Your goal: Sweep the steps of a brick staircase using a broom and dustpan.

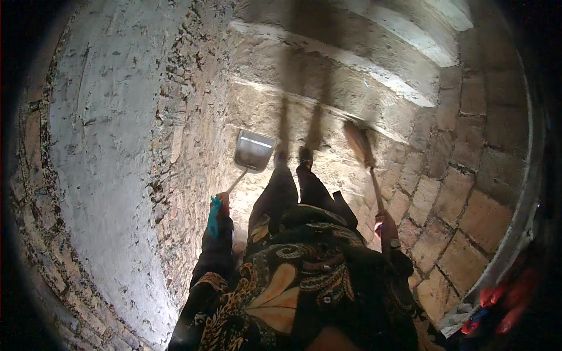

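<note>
My left hand (223, 202) is closed round the thin handle of a metal dustpan (254, 153), which is held out ahead of me by the left wall. A teal piece of cloth or glove (214, 216) hangs at that same hand; I cannot tell which it is. On the other side, my right hand (384, 224) grips the long handle of a hand broom (358, 143). The broom's brown head points away from me over the stone, slightly blurred; whether it touches the surface cannot be made out.
Stone steps (351, 64) with worn edges lie ahead, crossed by my long shadow. A rough plastered wall (111, 146) stands close on the left. To the right are large stone blocks (456, 193). Blurred red things (503, 301) show at the lower right rim.
</note>
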Demonstrator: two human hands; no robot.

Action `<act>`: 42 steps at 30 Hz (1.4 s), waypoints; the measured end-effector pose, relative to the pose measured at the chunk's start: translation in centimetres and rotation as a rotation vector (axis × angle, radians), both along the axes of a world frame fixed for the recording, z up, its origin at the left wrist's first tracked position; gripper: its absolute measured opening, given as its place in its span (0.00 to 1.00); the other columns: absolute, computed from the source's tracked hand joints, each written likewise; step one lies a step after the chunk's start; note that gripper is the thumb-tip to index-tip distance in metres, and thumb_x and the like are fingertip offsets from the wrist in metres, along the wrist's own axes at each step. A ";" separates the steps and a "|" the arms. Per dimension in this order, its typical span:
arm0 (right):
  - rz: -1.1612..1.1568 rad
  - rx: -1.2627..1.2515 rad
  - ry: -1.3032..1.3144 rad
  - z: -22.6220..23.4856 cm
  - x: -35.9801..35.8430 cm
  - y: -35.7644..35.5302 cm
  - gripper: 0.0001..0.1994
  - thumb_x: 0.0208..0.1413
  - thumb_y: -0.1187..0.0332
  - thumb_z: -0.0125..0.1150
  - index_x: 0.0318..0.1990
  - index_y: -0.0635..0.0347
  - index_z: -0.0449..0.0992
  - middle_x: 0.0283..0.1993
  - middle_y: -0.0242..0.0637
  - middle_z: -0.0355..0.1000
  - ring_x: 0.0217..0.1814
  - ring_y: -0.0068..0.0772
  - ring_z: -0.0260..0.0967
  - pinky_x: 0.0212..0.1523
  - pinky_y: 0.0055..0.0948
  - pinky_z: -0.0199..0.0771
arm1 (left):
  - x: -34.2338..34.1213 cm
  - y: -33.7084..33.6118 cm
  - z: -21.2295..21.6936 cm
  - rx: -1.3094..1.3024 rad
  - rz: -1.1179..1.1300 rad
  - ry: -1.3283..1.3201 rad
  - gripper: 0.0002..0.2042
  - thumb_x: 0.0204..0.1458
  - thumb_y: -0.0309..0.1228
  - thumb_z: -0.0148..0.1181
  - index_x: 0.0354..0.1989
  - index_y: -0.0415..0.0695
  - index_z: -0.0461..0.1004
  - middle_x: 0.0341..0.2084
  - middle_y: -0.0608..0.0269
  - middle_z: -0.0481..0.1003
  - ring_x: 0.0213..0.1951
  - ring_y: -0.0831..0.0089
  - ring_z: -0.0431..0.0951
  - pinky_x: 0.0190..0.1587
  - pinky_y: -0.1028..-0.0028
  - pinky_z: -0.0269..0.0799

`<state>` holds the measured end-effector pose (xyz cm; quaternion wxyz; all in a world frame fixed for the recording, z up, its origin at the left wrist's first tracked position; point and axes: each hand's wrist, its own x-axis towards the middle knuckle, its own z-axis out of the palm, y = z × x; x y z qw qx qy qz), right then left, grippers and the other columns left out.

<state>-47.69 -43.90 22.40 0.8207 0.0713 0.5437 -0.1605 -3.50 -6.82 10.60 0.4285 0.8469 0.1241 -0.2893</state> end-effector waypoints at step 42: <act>0.797 0.086 -0.040 -2.4 23.8 -2.1 0.16 0.51 0.59 0.48 0.36 0.64 0.62 0.23 0.34 0.63 0.15 0.18 0.60 0.14 0.14 0.62 | -1.2 -3.7 13.1 0.108 -0.349 -0.414 0.14 0.47 0.39 0.48 0.31 0.40 0.71 0.21 0.62 0.71 0.17 0.75 0.70 0.18 0.78 0.66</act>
